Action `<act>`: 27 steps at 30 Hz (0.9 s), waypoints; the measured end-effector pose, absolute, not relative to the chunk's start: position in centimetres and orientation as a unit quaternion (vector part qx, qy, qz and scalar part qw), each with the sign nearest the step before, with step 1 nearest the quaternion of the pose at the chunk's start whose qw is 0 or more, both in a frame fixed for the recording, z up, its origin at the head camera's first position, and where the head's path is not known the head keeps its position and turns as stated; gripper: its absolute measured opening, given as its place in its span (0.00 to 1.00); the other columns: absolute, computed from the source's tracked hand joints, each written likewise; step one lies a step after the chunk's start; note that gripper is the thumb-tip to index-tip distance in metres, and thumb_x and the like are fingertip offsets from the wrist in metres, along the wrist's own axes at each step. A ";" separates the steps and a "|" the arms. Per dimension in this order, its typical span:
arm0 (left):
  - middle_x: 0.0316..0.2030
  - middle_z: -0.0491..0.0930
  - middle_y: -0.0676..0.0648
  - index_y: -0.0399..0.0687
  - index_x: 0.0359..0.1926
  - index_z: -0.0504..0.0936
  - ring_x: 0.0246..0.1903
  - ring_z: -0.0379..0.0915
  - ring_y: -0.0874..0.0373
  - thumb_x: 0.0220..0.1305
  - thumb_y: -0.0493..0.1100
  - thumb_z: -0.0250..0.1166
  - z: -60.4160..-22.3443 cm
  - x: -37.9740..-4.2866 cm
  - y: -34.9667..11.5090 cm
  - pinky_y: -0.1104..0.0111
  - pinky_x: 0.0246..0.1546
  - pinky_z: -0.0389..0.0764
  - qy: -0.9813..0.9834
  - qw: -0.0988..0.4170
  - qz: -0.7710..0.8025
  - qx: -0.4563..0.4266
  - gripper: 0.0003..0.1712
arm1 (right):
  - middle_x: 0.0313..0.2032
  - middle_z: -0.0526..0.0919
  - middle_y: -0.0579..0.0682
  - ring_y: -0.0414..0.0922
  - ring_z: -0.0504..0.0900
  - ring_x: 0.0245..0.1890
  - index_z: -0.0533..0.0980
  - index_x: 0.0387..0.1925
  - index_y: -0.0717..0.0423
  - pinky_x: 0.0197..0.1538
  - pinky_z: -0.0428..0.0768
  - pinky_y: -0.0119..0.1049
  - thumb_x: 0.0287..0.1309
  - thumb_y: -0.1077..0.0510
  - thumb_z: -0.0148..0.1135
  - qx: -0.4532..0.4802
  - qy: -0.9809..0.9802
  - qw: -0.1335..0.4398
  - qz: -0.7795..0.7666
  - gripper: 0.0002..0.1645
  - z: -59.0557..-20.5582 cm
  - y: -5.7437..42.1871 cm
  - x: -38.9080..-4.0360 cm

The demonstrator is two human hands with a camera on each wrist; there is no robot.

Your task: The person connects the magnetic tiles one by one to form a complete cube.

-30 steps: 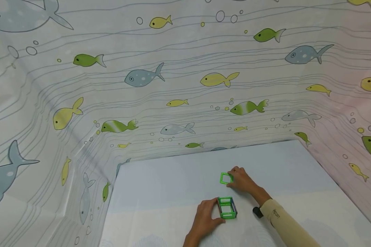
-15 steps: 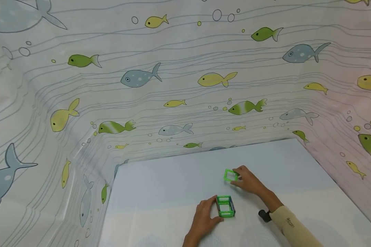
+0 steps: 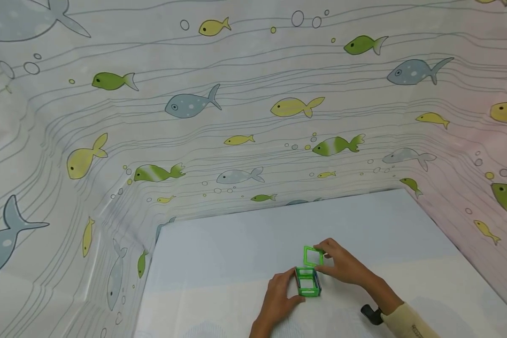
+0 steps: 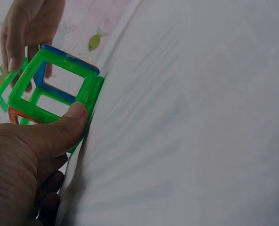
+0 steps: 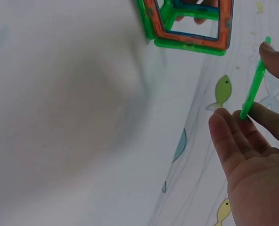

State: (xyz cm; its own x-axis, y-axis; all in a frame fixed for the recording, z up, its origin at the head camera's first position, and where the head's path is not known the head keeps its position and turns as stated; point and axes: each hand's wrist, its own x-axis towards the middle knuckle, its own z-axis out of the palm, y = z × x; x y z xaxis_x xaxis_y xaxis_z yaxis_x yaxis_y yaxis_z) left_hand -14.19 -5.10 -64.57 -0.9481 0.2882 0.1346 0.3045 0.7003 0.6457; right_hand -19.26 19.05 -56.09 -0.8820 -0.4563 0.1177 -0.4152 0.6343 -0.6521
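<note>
A small open-topped box [image 3: 309, 292] of magnetic tiles stands on the table, its square frames green, blue and orange. My left hand [image 3: 277, 298] grips it from the left, the thumb [image 4: 71, 125] pressed against a green tile. Just behind the box, my right hand [image 3: 345, 264] pinches a loose green square magnetic tile [image 3: 306, 256] by its right side. In the right wrist view that tile [image 5: 256, 84] is seen edge-on between thumb and fingers, apart from the box [image 5: 191, 37]. Most of my left fingers are hidden behind the box in the left wrist view.
The white and pale blue table [image 3: 219, 263] extends around the hands. Fish-printed sheeting [image 3: 245, 155] rises behind the table and along both sides. A black device [image 3: 372, 314] sits at my right wrist, by the beige sleeve [image 3: 407, 324].
My right hand first moved the green tile slightly back and right, then brought it nearer the box and tilted it up. My left hand has stayed on the box.
</note>
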 end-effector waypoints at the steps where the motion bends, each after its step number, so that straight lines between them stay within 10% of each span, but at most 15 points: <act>1: 0.60 0.69 0.63 0.69 0.66 0.59 0.57 0.65 0.61 0.47 0.59 0.70 -64.6 -14.2 -5.1 0.60 0.55 0.70 -0.922 0.012 -0.352 -0.163 0.46 | 0.50 0.70 0.43 0.41 0.78 0.45 0.69 0.58 0.50 0.45 0.79 0.34 0.51 0.42 0.65 -0.245 0.902 0.034 -0.354 0.34 -56.0 19.0 -19.0; 27: 0.61 0.67 0.63 0.70 0.67 0.56 0.59 0.64 0.61 0.49 0.61 0.67 -65.1 -14.2 -5.2 0.60 0.57 0.69 -0.922 0.021 -0.344 -0.179 0.46 | 0.49 0.71 0.44 0.37 0.73 0.42 0.70 0.57 0.48 0.43 0.76 0.31 0.52 0.45 0.65 -0.311 0.880 0.095 -0.346 0.32 -57.3 18.3 -16.6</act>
